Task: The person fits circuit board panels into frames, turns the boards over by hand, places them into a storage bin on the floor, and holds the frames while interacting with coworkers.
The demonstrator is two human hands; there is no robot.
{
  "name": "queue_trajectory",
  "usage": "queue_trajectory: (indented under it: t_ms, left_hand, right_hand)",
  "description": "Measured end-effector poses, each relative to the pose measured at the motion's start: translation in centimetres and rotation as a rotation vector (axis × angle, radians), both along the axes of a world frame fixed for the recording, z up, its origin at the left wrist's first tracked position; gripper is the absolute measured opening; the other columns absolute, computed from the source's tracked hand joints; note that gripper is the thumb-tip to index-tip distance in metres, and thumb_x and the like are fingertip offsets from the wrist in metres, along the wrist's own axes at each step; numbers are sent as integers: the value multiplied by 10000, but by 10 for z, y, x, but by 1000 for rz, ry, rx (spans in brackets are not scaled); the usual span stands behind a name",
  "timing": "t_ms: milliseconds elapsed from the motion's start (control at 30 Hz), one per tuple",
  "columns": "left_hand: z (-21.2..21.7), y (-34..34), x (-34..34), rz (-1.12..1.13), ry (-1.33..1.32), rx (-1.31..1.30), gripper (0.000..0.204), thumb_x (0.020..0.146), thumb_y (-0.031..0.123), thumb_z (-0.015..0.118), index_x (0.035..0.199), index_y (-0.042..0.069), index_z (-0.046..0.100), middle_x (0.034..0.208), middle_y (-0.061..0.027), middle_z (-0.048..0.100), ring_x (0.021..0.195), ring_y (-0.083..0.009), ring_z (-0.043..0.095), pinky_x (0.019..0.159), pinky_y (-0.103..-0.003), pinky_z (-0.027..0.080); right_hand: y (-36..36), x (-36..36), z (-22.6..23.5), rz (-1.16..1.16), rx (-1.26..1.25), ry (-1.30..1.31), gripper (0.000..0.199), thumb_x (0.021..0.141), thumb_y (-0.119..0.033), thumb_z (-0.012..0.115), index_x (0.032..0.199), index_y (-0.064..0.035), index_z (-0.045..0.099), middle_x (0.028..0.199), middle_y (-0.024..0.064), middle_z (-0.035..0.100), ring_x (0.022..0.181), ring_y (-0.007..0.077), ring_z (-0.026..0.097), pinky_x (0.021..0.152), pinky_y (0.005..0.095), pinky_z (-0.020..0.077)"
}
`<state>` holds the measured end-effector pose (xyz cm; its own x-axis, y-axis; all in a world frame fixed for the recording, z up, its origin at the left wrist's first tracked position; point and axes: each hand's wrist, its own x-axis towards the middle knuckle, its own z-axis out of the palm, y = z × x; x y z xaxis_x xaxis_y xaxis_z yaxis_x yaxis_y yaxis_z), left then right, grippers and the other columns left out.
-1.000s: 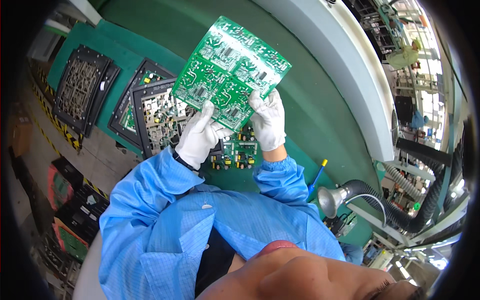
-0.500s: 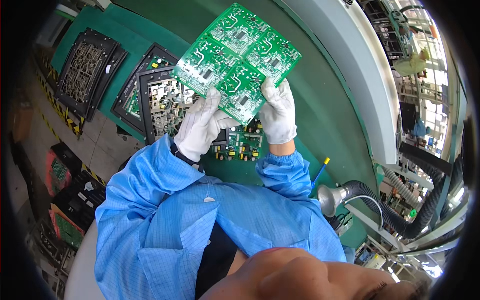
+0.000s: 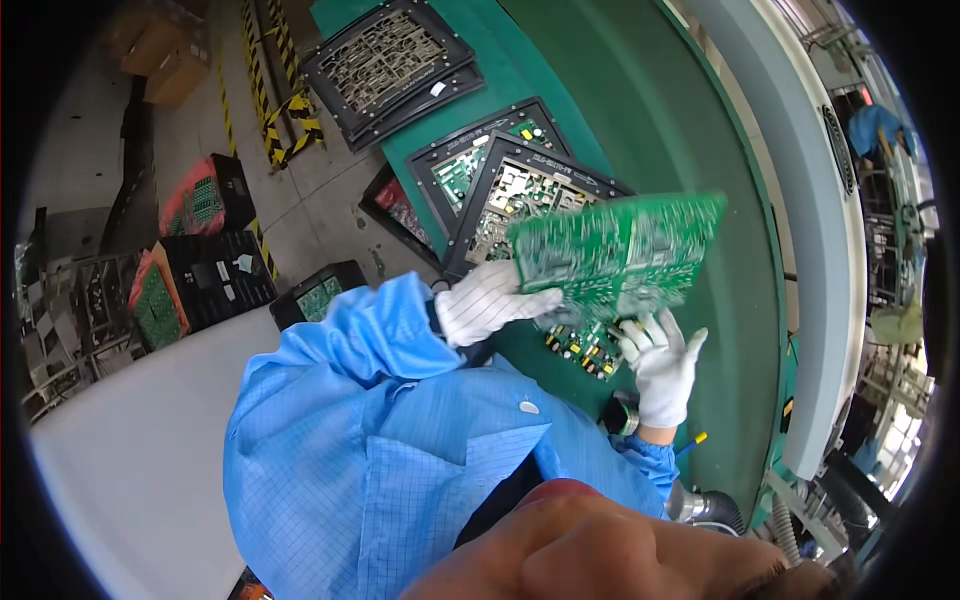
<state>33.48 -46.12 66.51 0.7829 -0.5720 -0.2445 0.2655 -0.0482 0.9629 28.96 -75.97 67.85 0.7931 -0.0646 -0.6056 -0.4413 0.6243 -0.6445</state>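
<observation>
I hold a large green circuit board (image 3: 610, 255) up over the green work table (image 3: 640, 110), its solder side turned toward me and blurred with motion. My left hand (image 3: 490, 305), in a white striped glove, grips the board's lower left edge. My right hand (image 3: 662, 365), also gloved, is spread just under the board's lower right edge with its fingers apart; whether it touches the board I cannot tell. A smaller board with yellow and black parts (image 3: 585, 348) lies on the table beneath the held board.
Black carrier trays with boards (image 3: 520, 185) lie on the table's left part, and another stack of black trays (image 3: 390, 55) sits farther back. Black and orange bins of boards (image 3: 195, 270) stand on the floor at left. A grey machine housing (image 3: 815, 250) borders the table at right.
The board has been flipped and swung down to the right. My right hand has come off its edge and opened below it. The view has shifted left toward the floor.
</observation>
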Motion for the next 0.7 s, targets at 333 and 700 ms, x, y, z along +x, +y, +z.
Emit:
queue_trajectory:
  t_ms: [333, 700]
  left_hand:
    - [25, -7, -11, 111, -1329, 502, 365, 791, 197, 620, 1155, 228, 606, 1149, -88, 562, 1128, -316, 544, 943, -457, 498]
    - [-119, 93, -20, 283, 247, 686, 857, 868, 743, 436, 1031, -69, 655, 912, -232, 691, 831, -350, 684, 853, -414, 497]
  right_hand:
    - [1, -24, -15, 143, 182, 59, 455, 1010, -359, 488, 1310, -17, 511, 1173, 137, 646, 1018, 253, 650, 881, 415, 551]
    - [-33, -43, 10, -89, -341, -249, 526, 1052, -335, 373, 1421, 40, 380, 1352, 155, 530, 1158, 244, 598, 943, 378, 548]
